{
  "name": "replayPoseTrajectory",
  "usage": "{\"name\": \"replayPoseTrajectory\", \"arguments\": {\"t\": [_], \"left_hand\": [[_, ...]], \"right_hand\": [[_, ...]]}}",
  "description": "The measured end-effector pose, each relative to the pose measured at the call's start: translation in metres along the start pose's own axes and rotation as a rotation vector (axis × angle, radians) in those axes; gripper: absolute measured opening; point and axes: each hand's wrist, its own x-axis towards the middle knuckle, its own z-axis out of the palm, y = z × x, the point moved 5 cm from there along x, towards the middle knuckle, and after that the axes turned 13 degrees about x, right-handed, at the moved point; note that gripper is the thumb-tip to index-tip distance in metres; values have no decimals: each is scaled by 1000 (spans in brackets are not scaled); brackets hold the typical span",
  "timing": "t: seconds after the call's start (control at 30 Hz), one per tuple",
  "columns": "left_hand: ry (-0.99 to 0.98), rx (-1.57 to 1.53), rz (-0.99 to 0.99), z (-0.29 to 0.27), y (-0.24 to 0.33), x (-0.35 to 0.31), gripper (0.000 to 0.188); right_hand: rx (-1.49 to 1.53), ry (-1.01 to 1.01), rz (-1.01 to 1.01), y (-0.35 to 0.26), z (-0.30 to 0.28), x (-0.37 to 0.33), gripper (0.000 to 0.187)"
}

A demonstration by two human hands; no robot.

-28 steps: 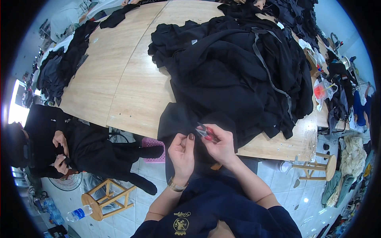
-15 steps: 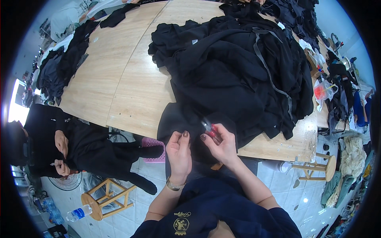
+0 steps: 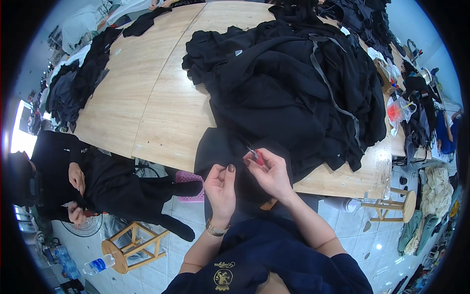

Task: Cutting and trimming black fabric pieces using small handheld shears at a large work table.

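My left hand point(image 3: 220, 192) is closed in a pinch on the near part of a black garment point(image 3: 215, 144), which hangs over the table edge toward me. In my right hand point(image 3: 272, 177) is a small pair of thread snips point(image 3: 259, 159) with red handles. Their metal tips point up and to the left, close over the black cloth. A short gap separates my two hands. Beyond them the garment runs into a large heap of black cloth point(image 3: 274, 105), with a grey strip point(image 3: 329, 88) lying across it.
To the left, a co-worker point(image 3: 54, 171) in black handles dark cloth. Wooden stools point(image 3: 122, 252) point(image 3: 396, 206) stand on the floor at both sides. A pink basket point(image 3: 188, 196) sits below the wooden table point(image 3: 166, 112). A bagged red drink point(image 3: 399, 110) is at the right.
My right hand has turned slightly and shifted a little left with the snips, whose tips show more clearly. My left hand has barely moved. The co-worker's lower hand has shifted slightly.
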Motion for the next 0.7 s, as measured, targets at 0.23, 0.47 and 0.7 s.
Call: {"name": "replayPoseTrajectory", "arguments": {"t": [0.23,0.47,0.7], "left_hand": [[-25,13,-23,-1,-1,1,16],[-21,-43,-42,0,-4,2,14],[-4,-130,-89,-4,-12,5,8]], "right_hand": [[73,9,103,3,2,0,9],[49,17,115,-1,1,0,8],[40,82,18,0,2,-3,9]]}}
